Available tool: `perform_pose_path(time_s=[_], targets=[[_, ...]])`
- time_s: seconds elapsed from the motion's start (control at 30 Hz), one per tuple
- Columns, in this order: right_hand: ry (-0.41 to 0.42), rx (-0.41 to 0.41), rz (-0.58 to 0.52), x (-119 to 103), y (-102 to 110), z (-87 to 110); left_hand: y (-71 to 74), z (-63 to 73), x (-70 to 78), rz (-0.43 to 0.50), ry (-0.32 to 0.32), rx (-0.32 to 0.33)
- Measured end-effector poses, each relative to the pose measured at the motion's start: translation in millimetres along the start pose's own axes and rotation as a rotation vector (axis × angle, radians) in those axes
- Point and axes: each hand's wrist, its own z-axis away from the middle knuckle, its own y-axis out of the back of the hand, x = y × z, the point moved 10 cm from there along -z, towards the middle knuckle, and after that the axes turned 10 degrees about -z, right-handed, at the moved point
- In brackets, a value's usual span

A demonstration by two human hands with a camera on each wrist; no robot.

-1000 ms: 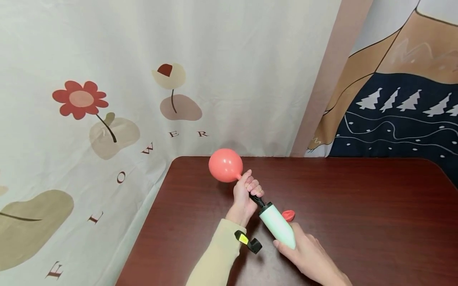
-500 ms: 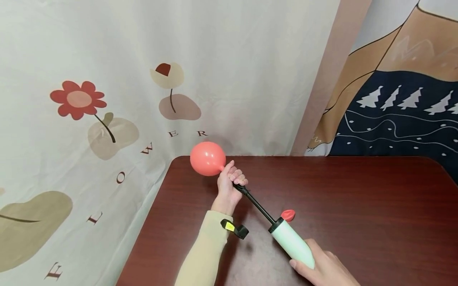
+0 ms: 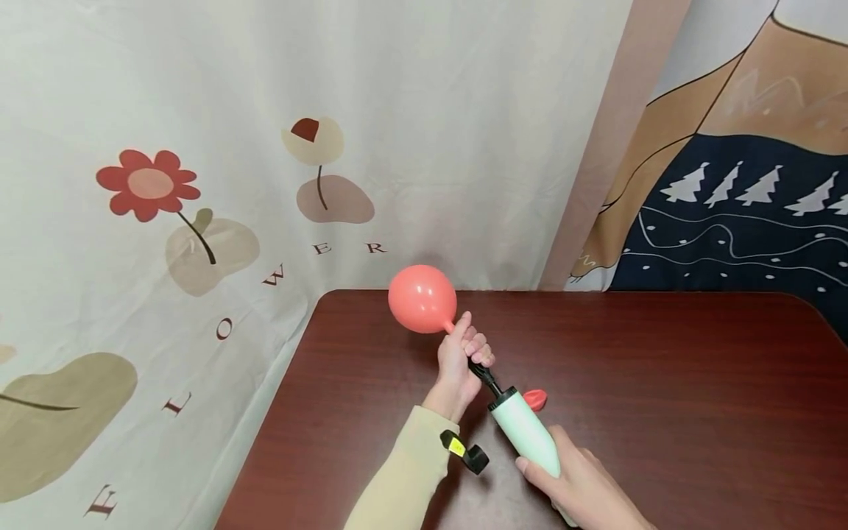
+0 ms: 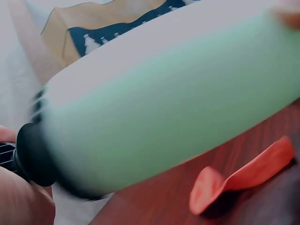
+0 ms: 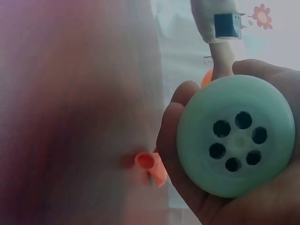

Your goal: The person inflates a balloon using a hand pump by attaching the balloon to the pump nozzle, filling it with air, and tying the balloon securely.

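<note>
A round, inflated coral-red balloon points up and left from my left hand. That hand grips the balloon's neck together with the black end of a hand balloon pump. My right hand is wrapped round the lower part of the pump's mint-green barrel, with a short length of black rod showing at its collar. In the right wrist view the barrel's round end shows a ring of several holes. The pump's nozzle is hidden in my left fist.
A limp red balloon lies on the dark wooden table just beyond the pump. Behind the table hangs a pale curtain with printed flowers, and a patterned cloth at the right.
My hands first drew apart, baring the long black rod, then came back together so the barrel covers most of it. The inflated balloon looks slightly larger than a second ago.
</note>
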Motion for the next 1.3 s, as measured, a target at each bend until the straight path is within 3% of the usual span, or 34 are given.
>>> perform_pose_path(time_s=[0.2,0.4,0.5,0.67,0.8,0.97,1.13,1.3], targets=[[0.043,0.048,-0.005,-13.9,4.4,-7.0,-3.9,3.8,-3.6,-0.043,-0.029,0.034],[0.041,0.05,-0.067,-15.9,-1.0,-9.5,-1.2,4.4,6.6,-0.132,-0.157,0.1],[0.045,0.045,-0.114,-17.3,-2.6,-9.7,-7.5,6.2,13.4,-0.178,-0.251,0.055],[0.032,0.01,-0.199,-17.9,-2.8,-8.5,-15.9,11.5,23.1,-0.291,-0.404,-0.079],[-0.007,-0.023,-0.217,-15.5,-4.2,-8.3,-10.8,13.6,34.7,-0.425,-0.503,-0.075],[-0.033,-0.017,-0.159,-17.0,0.4,-6.2,-6.0,11.8,44.7,-0.451,-0.51,-0.046],[-0.004,-0.006,-0.106,-21.5,5.1,-3.6,-5.1,10.4,49.7,-0.428,-0.487,-0.041],[0.024,-0.017,-0.043,-21.2,3.2,0.6,9.5,4.7,56.0,-0.334,-0.472,0.033]])
